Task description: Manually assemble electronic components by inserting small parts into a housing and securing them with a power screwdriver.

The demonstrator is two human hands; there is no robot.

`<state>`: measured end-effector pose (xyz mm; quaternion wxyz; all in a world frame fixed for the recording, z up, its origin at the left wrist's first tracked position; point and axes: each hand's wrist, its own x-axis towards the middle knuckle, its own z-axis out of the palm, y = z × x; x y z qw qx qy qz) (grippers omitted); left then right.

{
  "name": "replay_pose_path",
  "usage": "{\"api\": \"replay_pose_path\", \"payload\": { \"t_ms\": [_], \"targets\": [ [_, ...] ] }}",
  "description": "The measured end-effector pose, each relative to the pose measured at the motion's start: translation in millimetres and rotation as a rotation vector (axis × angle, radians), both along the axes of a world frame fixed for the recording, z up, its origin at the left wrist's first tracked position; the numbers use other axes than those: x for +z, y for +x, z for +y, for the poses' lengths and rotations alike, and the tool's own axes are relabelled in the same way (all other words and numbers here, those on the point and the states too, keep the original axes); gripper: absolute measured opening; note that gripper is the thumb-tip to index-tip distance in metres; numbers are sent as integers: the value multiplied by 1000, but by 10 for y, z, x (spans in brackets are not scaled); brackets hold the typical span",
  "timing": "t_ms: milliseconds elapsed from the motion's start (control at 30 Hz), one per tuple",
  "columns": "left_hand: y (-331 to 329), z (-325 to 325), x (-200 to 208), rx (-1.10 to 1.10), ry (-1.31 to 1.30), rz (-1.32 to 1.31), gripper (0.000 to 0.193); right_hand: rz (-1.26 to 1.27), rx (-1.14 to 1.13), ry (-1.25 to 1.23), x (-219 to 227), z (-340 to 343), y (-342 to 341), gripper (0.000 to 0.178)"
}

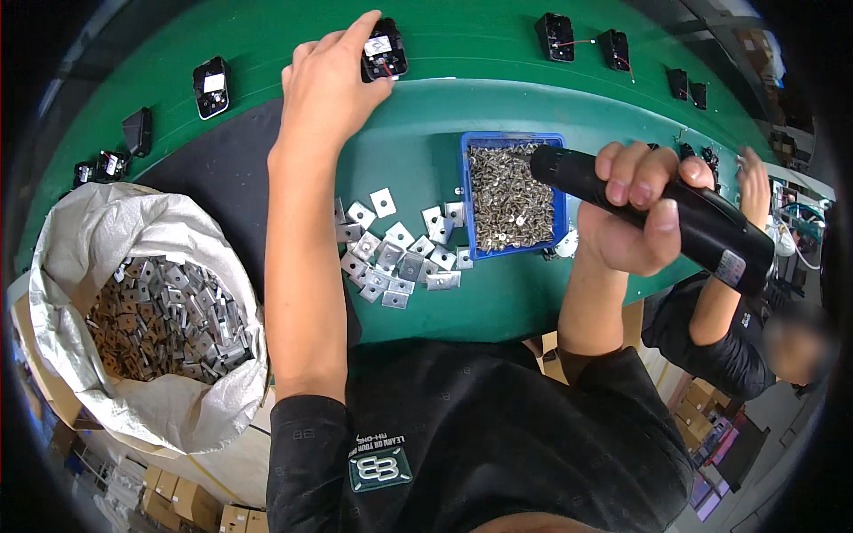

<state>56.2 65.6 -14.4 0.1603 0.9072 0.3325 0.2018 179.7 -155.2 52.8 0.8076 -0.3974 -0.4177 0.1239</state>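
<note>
At the far middle, my left hand [327, 84] has its thumb and forefinger round a small black plastic housing [387, 64] with a white label and a red wire inside. My right hand [635, 209] is wrapped round a thick black electric screwdriver [711, 233], held tilted above the table. Its narrower end points left, over a blue bin [562, 142] heaped with small screws [511, 200]. To the left of the bin lie loose square metal plates [391, 258], each with a hole.
A white woven sack [67, 293] full of metal plates [191, 311] stands at the left. Several black housings [211, 87] are spread along the green belt [471, 40] beyond the green table [426, 115]. A co-worker [729, 329] is at the right.
</note>
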Motion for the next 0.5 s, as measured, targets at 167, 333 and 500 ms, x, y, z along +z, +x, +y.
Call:
{"api": "replay_pose_path", "payload": {
  "t_ms": [167,333,500],
  "targets": [
    [-172,-154,129,136,177,-22,73,9,13,3,-81,113,-25,38],
    [-595,-596,394,-268,-156,-39,46,25,10,5,-97,90,-1,38],
    [-855,-789,323,-333,-332,70,40,79,83,61,55,39,-12,39]
  ]
}}
